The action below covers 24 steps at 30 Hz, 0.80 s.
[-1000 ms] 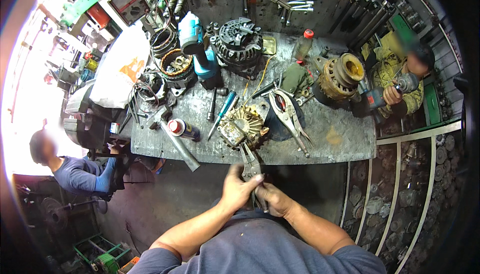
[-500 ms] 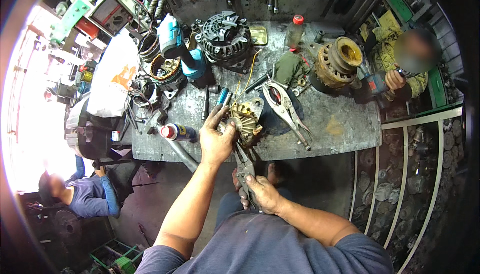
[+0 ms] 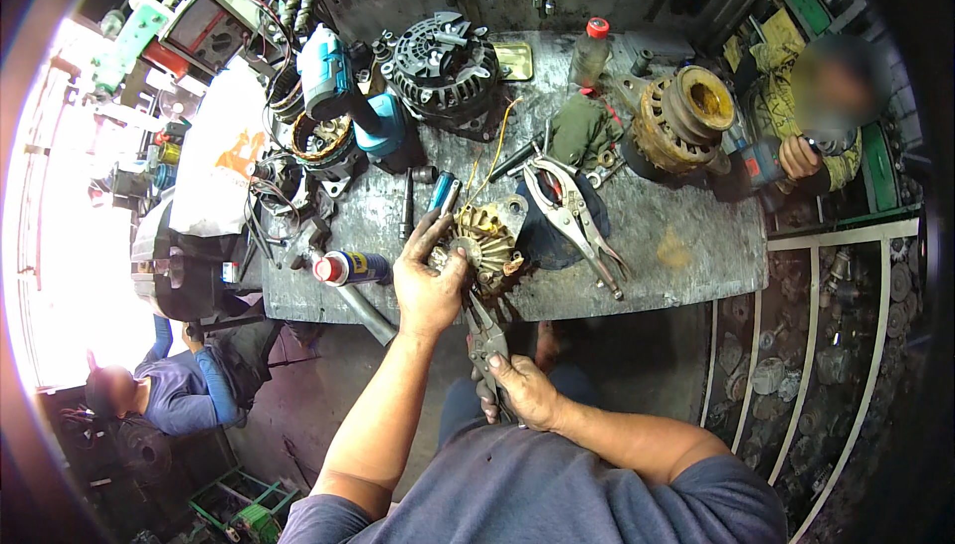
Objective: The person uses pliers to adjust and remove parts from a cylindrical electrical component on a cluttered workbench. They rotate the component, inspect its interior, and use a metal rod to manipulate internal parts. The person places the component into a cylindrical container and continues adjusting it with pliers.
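Observation:
Near the front edge of the bench, my left hand (image 3: 430, 290) is wrapped round the left side of a round, finned alternator part (image 3: 491, 244), with the thumb on its hub. My right hand (image 3: 524, 392) grips the handles of dark locking pliers (image 3: 484, 337) close to my body. The jaws point up to the lower side of the finned part, beside my left thumb; whether they clamp it cannot be made out. A second pair of locking pliers (image 3: 569, 208) lies on the bench to the right, on a dark round pad.
On the bench (image 3: 686, 280) stand a large alternator (image 3: 438, 62), a blue cordless driver (image 3: 383, 131), a rusty pulley unit (image 3: 686, 121), a red-capped bottle (image 3: 590, 55) and a spray can (image 3: 353, 266). One person holds a power tool (image 3: 761, 163) at right; another sits at left.
The whole view has shifted slightly. My hands keep the same grips, and the pliers stay against the lower side of the finned part.

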Tool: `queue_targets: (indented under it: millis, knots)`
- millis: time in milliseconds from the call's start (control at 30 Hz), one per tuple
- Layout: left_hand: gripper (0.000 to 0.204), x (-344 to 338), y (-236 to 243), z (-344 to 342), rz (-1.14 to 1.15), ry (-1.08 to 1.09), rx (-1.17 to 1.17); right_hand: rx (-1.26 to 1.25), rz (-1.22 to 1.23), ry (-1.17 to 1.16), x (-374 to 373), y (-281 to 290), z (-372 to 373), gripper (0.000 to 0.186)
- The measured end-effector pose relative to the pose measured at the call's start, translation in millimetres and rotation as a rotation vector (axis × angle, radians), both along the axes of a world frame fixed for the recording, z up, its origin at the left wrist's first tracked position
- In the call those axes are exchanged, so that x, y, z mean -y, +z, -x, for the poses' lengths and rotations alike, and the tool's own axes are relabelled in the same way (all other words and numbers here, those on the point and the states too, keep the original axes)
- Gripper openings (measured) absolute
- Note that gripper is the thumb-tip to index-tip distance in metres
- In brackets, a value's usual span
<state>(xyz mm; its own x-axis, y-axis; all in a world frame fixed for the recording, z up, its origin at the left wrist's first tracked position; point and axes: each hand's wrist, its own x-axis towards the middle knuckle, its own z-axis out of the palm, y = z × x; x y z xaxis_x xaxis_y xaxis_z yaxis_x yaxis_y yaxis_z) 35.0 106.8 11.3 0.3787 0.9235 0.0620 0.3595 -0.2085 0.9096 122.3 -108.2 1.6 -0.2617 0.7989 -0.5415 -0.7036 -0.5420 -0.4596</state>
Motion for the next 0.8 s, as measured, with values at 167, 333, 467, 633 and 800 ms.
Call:
queue_targets:
  millis: [167, 333, 467, 633, 800]
  knots:
    - [0.055, 0, 0, 0, 0.068, -0.001, 0.007, 0.035, 0.024, 0.057, 1, -1, -6, 0.062]
    - [0.057, -1, -1, 0, 0.046, 0.001, 0.020, 0.011, -0.040, 0.043, 0, -3, -7, 0.062]
    - [0.057, -1, -1, -1, 0.060, -0.004, 0.026, 0.098, 0.109, 0.056, 0, -3, -6, 0.062]
    - [0.056, 0, 1, -1, 0.012, 0.013, -0.008, 0.089, -0.011, 0.041, 1, -1, -10, 0.062]
    - [0.052, -1, -1, 0, 0.029, -0.008, 0.015, 0.123, 0.002, 0.078, -2, -1, -14, 0.063]
